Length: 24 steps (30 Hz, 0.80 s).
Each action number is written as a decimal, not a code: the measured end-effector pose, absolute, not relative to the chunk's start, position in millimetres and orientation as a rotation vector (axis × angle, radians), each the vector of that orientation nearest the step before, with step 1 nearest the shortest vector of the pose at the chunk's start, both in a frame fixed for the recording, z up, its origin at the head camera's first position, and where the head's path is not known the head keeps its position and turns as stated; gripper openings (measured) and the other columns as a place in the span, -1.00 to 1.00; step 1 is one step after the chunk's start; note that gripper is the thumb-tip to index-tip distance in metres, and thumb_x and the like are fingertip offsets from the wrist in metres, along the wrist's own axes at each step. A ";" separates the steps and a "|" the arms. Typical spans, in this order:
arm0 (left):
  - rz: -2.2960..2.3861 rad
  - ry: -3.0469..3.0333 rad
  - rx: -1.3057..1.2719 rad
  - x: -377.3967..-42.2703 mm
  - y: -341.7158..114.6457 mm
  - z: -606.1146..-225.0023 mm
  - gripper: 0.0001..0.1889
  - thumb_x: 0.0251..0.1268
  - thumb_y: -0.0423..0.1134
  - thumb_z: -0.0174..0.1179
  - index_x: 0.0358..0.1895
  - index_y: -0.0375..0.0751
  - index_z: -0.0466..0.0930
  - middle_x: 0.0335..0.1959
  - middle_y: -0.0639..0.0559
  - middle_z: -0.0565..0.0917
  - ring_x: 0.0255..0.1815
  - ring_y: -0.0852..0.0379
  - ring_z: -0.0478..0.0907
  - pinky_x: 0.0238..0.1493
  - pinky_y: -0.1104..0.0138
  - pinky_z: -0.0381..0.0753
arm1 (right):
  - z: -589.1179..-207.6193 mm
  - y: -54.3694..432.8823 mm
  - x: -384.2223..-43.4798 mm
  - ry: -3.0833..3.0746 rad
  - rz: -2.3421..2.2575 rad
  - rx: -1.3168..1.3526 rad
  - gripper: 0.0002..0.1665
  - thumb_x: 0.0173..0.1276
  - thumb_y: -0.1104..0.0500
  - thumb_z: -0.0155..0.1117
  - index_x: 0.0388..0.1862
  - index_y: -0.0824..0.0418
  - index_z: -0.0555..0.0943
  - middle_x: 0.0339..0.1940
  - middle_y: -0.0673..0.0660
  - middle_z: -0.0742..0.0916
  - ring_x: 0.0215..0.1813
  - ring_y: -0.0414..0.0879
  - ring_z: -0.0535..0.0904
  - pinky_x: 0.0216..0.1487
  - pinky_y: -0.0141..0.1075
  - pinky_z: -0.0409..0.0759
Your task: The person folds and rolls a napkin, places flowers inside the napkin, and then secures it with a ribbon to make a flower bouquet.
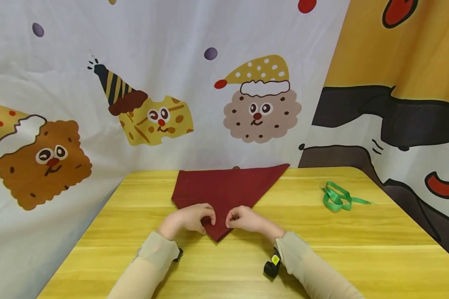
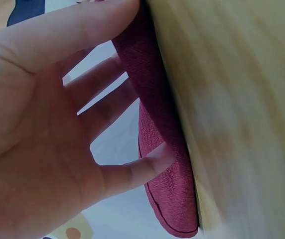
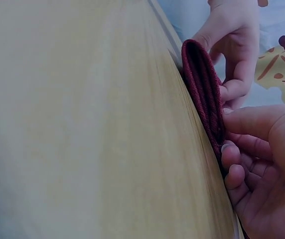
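A dark red cloth (image 1: 217, 187) lies folded on the table, with a blunt point toward the near side. My left hand (image 1: 192, 218) holds the left edge by this point, its thumb at the edge and its fingers over the top. Opposite it, my right hand (image 1: 248, 219) pinches the right edge between thumb and fingertips. Stacked layers of the folded cloth (image 3: 202, 84) show end-on in the right wrist view, with both hands around them. In the left wrist view the left fingers (image 2: 132, 174) spread across the cloth's upper face.
A loosely looped green ribbon (image 1: 336, 197) lies at the right back of the wooden table (image 1: 134, 232). A white curtain (image 1: 194, 25) with cartoon figures hangs behind the table. The cloth reaches the table's far edge.
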<state>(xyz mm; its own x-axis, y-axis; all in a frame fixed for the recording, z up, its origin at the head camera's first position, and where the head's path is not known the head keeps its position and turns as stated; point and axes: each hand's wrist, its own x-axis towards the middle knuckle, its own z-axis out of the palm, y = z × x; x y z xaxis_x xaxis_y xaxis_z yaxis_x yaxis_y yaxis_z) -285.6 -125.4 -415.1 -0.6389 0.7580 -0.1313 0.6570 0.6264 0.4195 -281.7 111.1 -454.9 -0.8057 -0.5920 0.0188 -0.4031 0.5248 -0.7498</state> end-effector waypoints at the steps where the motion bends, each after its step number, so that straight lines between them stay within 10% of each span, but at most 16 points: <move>1: 0.488 2.559 1.158 -285.8 -125.5 -415.7 -0.73 0.00 -0.47 0.40 -0.28 -0.06 0.60 0.01 0.09 0.48 0.04 0.06 0.43 0.05 0.22 0.45 | -455.1 111.2 -281.3 2.527 -1.150 -0.838 -0.92 0.30 0.20 0.32 -0.40 0.10 0.69 -0.45 -0.13 0.68 -0.39 -0.26 0.48 -0.30 -0.35 0.46; 11: 0.475 2.622 1.207 -285.6 -126.8 -418.4 -0.82 0.17 -0.42 0.31 -0.37 0.00 0.60 -0.19 0.17 0.56 -0.14 0.16 0.47 -0.05 0.24 0.47 | -458.1 109.3 -279.7 2.566 -1.119 -0.805 -0.77 0.32 -0.05 0.32 -0.39 0.07 0.67 -0.51 -0.13 0.65 -0.55 -0.28 0.44 -0.47 -0.39 0.40; 24: 0.516 2.637 1.123 -286.6 -123.7 -416.4 -0.90 0.37 -0.37 0.13 -0.29 -0.07 0.54 -0.36 0.18 0.52 -0.31 0.16 0.42 -0.22 0.26 0.39 | -455.6 108.3 -279.8 2.528 -1.239 -0.720 -0.58 0.54 0.13 -0.12 -0.36 0.22 0.67 -0.51 0.02 0.58 -0.45 -0.15 0.49 -0.39 -0.31 0.46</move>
